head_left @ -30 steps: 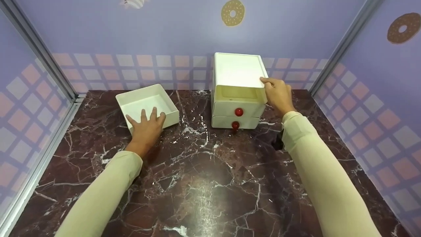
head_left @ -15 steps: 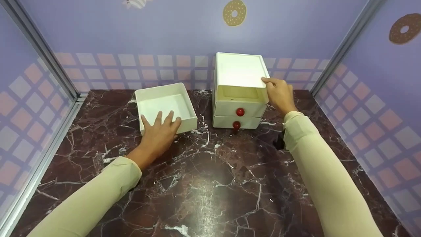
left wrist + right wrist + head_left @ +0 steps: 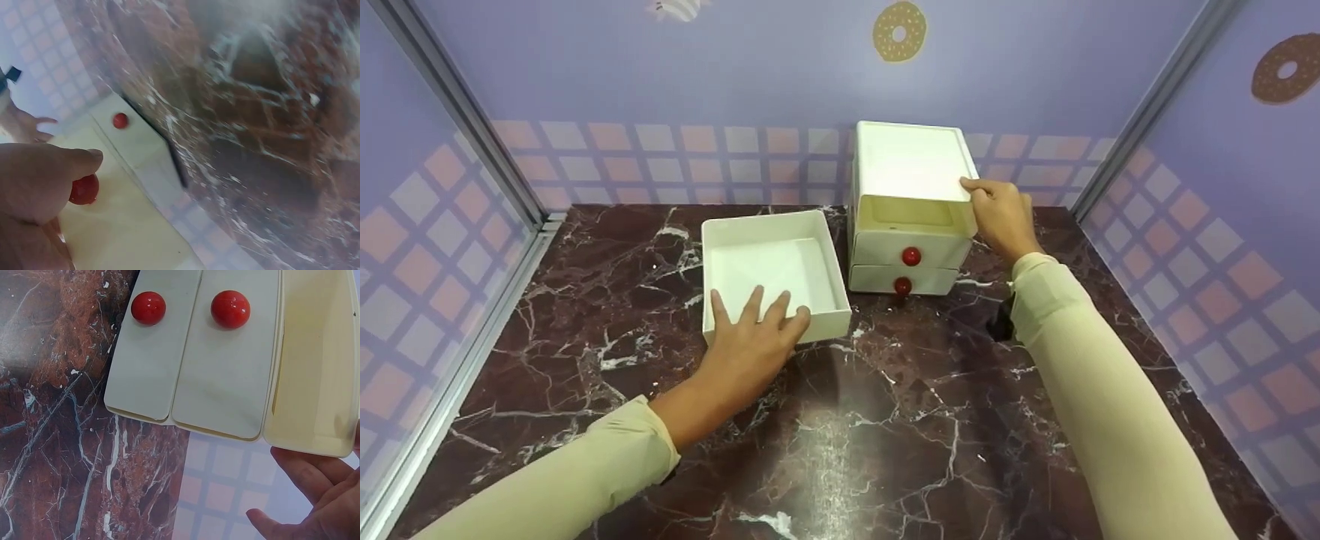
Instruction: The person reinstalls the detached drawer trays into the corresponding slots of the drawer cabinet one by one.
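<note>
A white drawer (image 3: pixel 837 324) hangs or rests left of the small white cabinet (image 3: pixel 915 161); whether it touches the tabletop cannot be told. My left hand (image 3: pixel 754 345) holds its front wall, fingers over the rim and spread inside. In the left wrist view the thumb lies by the drawer's red knob (image 3: pixel 85 190). My right hand (image 3: pixel 1003 214) grips the cabinet's upper right edge, one digit on top and others along the side. Below the cabinet's uncovered top slot (image 3: pixel 315 365), two drawers with red knobs (image 3: pixel 230 309) sit pushed in.
Dark red marbled tabletop (image 3: pixel 885 450) with white veins lies underneath. A lilac back wall (image 3: pixel 780 67) with printed tiles and doughnuts stands close behind the cabinet. Side walls with metal corner posts (image 3: pixel 472 112) bound the space at left and right.
My left hand has carried the drawer rightward and nearer to me, alongside the cabinet. It has also turned squarer to the front. The right hand keeps its hold on the cabinet.
</note>
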### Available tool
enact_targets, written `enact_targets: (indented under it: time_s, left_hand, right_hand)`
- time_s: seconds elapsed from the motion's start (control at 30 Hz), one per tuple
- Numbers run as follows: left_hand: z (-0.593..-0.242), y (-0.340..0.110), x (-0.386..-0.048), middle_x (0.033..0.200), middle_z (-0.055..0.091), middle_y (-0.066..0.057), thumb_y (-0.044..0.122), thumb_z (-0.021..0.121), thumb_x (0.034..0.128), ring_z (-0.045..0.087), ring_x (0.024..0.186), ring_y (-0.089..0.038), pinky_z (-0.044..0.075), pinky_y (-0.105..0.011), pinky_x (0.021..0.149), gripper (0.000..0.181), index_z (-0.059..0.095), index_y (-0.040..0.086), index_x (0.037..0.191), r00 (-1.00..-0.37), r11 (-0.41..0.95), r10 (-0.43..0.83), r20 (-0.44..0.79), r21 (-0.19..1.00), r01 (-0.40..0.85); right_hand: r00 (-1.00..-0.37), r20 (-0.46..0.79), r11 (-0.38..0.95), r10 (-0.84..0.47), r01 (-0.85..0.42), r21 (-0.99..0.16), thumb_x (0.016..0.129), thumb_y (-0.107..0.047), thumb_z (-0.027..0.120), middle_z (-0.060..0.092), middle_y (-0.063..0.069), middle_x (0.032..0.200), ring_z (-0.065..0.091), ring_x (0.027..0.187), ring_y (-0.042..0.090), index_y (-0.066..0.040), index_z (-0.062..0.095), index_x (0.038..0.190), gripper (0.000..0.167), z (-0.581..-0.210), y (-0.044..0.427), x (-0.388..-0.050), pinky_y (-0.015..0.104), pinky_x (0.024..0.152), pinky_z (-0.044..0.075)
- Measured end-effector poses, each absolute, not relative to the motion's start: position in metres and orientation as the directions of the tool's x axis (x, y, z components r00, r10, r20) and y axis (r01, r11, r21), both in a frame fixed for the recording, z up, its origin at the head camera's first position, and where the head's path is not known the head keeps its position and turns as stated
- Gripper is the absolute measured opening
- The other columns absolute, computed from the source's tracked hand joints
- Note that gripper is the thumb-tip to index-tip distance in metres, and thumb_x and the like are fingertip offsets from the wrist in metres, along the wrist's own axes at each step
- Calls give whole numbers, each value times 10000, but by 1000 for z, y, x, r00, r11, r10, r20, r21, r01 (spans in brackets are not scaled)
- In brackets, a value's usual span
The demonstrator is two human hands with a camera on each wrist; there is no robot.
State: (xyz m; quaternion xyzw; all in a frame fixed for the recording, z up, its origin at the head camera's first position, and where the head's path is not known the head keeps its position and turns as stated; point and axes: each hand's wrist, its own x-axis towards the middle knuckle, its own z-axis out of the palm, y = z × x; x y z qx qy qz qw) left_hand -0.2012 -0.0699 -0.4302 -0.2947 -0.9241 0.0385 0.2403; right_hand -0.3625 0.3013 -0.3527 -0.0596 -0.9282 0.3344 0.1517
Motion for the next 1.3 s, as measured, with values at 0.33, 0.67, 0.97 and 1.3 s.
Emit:
enact_targets:
  time_s: [0.33, 0.67, 0.97, 1.3]
  left_hand:
    - [-424, -48, -173, 1425, 601, -154, 24, 725, 849, 565, 1307, -464, 380, -848, 955, 521, 567, 201, 1313, -650, 778, 623, 435, -258, 573]
    - [-425, -13, -160, 1458, 578, -158, 75, 743, 862, 536, 1346, -459, 354, -848, 984, 571, 522, 227, 1366, -651, 747, 662, 370, -258, 613]
    - [-419, 22, -164, 1467, 573, -130, 36, 749, 799, 531, 1366, -426, 367, -828, 1000, 653, 504, 246, 1366, -617, 716, 696, 368, -293, 633]
    - [-418, 49, -171, 1425, 603, -109, 64, 609, 924, 550, 1351, -410, 384, -818, 997, 458, 515, 262, 1326, -566, 685, 724, 395, -316, 656]
  right_hand:
    - [-953, 231, 773, 196, 5, -635, 1009, -261, 415, 643, 28, 1409, 547, 973, 275, -341, 680, 1333, 427, -351, 303, -362, 363, 824, 438]
    - [-954, 232, 774, 188, -1, -633, 1020, -276, 434, 655, 26, 1395, 555, 1004, 279, -336, 695, 1321, 403, -350, 302, -362, 398, 871, 450]
    - [-956, 233, 776, 175, -11, -630, 1016, -249, 433, 631, 47, 1423, 567, 1049, 298, -319, 683, 1336, 412, -351, 303, -363, 423, 918, 466]
    - [-962, 217, 771, 168, -9, -637, 1023, -261, 434, 609, 19, 1448, 565, 1070, 272, -335, 669, 1349, 409, -350, 306, -362, 390, 897, 456]
